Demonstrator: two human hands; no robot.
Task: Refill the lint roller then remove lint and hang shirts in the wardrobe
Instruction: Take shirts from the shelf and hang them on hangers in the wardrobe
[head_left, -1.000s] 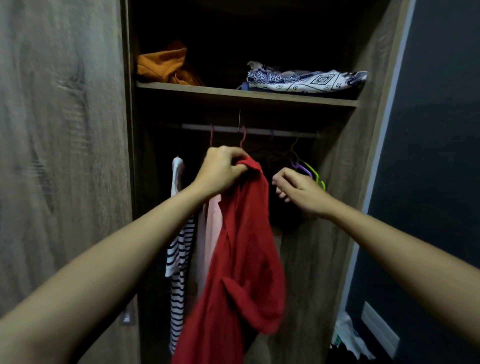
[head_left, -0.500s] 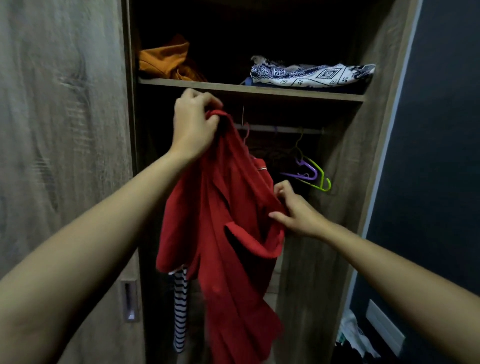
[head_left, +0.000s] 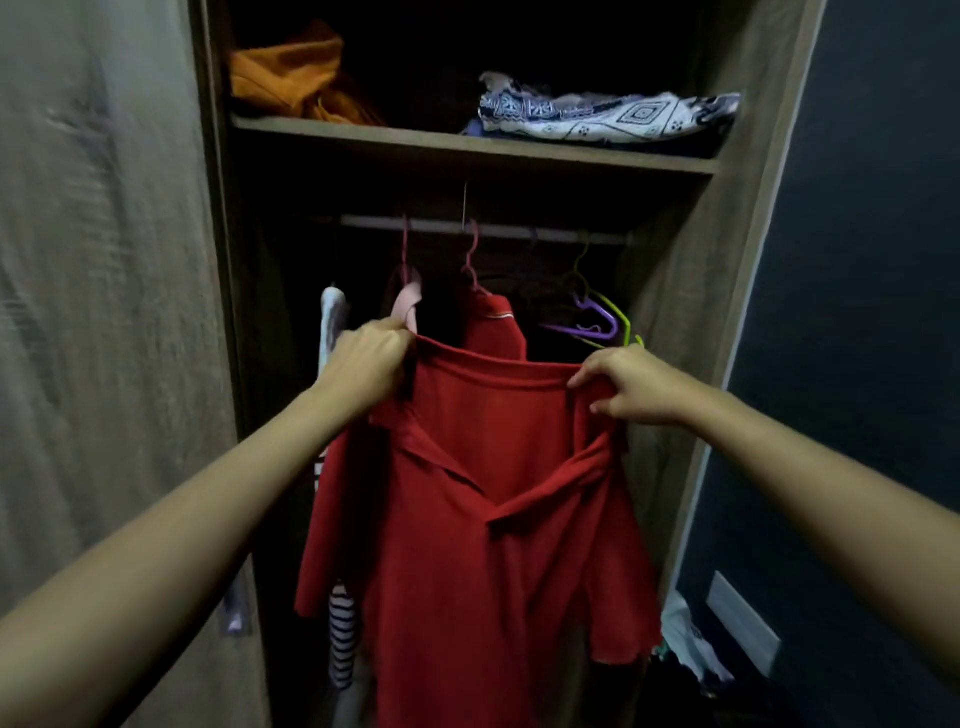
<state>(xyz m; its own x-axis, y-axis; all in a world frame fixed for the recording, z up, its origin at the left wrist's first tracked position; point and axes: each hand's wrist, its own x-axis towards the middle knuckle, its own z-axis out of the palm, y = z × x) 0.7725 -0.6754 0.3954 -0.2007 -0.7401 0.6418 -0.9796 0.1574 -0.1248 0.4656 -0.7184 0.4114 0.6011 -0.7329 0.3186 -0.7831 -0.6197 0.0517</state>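
Head view, mid-frame: left hand (head_left: 366, 366) and right hand (head_left: 631, 387) each grip the red shirt (head_left: 483, 509) stretched before the rail (head_left: 519, 231), hanging underway; next, probably settling it on the pink hanger (head_left: 470, 260).

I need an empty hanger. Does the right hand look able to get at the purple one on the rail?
Probably yes: the purple hanger hangs just above the right hand with nothing between, though that hand grips the red shirt and must release first.

Both arms stretched forward, raised. Left grip (head_left: 366, 364) fist-curled, right grip (head_left: 631, 387) pinching, level, well apart, each holding top edge of red shirt (head_left: 483, 519).
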